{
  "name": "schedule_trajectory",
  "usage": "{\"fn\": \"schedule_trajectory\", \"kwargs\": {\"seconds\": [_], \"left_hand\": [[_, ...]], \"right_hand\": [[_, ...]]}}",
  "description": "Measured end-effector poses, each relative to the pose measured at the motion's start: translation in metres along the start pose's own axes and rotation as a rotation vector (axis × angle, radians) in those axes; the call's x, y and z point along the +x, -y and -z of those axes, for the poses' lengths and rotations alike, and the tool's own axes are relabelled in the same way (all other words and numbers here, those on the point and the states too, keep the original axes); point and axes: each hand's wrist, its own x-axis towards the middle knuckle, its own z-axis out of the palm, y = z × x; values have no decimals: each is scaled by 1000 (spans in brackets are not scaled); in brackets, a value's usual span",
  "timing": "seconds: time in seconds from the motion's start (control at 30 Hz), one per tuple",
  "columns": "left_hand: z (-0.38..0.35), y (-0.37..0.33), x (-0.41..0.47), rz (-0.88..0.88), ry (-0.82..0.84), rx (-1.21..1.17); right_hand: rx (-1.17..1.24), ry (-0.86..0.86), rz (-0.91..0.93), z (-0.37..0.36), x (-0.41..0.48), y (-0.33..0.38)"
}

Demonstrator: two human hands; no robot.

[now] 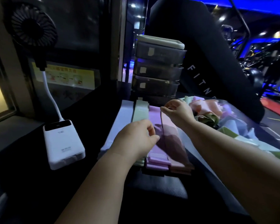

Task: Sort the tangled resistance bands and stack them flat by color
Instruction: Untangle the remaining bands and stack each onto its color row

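Left hand (136, 137), right hand (179, 113) pinch pink band (163, 125) edgewise (over stacks (153, 117)).

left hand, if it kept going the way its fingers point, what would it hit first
The pink band that the right hand pinches at its far end. The left hand sits right at the band's edge, though whether they touch is unclear. Beyond it lies the tangled pile.

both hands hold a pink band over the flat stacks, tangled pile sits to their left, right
Wrong side: the head view shows the tangled pile right of the flat stacks. The left hand and right hand do hold the pink band over them.
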Motion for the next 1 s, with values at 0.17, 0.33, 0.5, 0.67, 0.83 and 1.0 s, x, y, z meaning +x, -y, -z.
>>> {"fn": "schedule_trajectory", "kwargs": {"seconds": [0.17, 0.33, 0.5, 0.67, 0.83, 1.0], "left_hand": [[-29, -29, 1, -66, 57, -6], [-64, -64, -7, -162, 150, -40], [-93, -95, -12, -206, 198, -49], [-133, -123, 1, -181, 159, -31], [-164, -151, 22, -138, 131, 49], [-184, -145, 32, -84, 140, -11]], "right_hand": [[-63, -104, 19, 51, -38, -37], [-120, -189, -27, 101, -74, -87], [-219, -299, -76, 136, -108, -138], [-271, -298, -163, 149, -127, -167], [-240, -234, -210, 146, -128, -177], [-232, -159, -206, 147, -129, -180]]}}
